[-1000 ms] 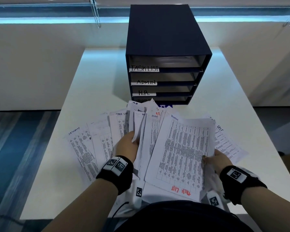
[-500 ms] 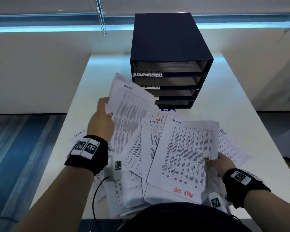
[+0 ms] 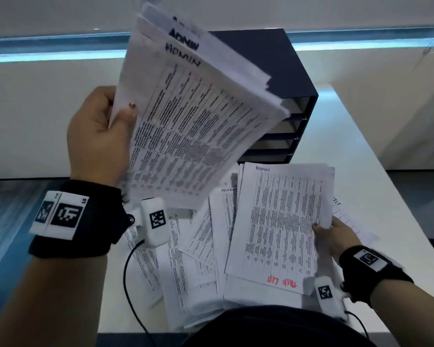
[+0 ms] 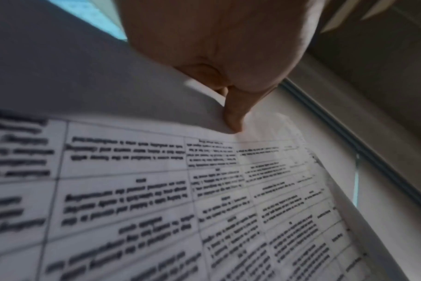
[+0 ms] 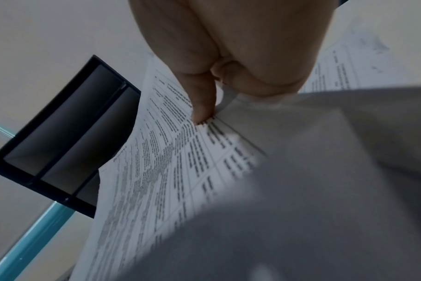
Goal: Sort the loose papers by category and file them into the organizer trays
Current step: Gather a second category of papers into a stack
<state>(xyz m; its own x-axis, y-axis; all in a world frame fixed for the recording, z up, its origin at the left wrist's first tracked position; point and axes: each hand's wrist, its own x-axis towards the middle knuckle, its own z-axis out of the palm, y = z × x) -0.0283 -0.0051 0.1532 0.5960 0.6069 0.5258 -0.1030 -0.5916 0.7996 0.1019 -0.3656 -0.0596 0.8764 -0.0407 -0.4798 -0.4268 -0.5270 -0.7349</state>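
My left hand [image 3: 108,126] holds up a small sheaf of printed sheets headed "ADMIN" [image 3: 186,113], thumb on top, raised in front of the dark blue organizer [image 3: 293,113]. The left wrist view shows the thumb [image 4: 233,114] pressed on that sheaf's [image 4: 156,199] edge. My right hand [image 3: 333,236] pinches the right edge of another "ADMIN" sheet [image 3: 281,221] lying on the pile of loose papers [image 3: 198,259] on the table. In the right wrist view the thumb [image 5: 202,106] presses that sheet [image 5: 168,171], with the organizer's [image 5: 67,136] trays behind it.
The white table [image 3: 348,146] runs away from me, with the organizer standing at its far middle. Its tray fronts are mostly hidden by the raised sheaf. A low white wall and a blue-lit strip lie beyond; carpeted floor [image 3: 5,221] is to the left.
My left hand picked a sheaf of ADMIN sheets out of the spread pile and lifted it high towards my face. The right hand stayed on the right-hand sheet's edge.
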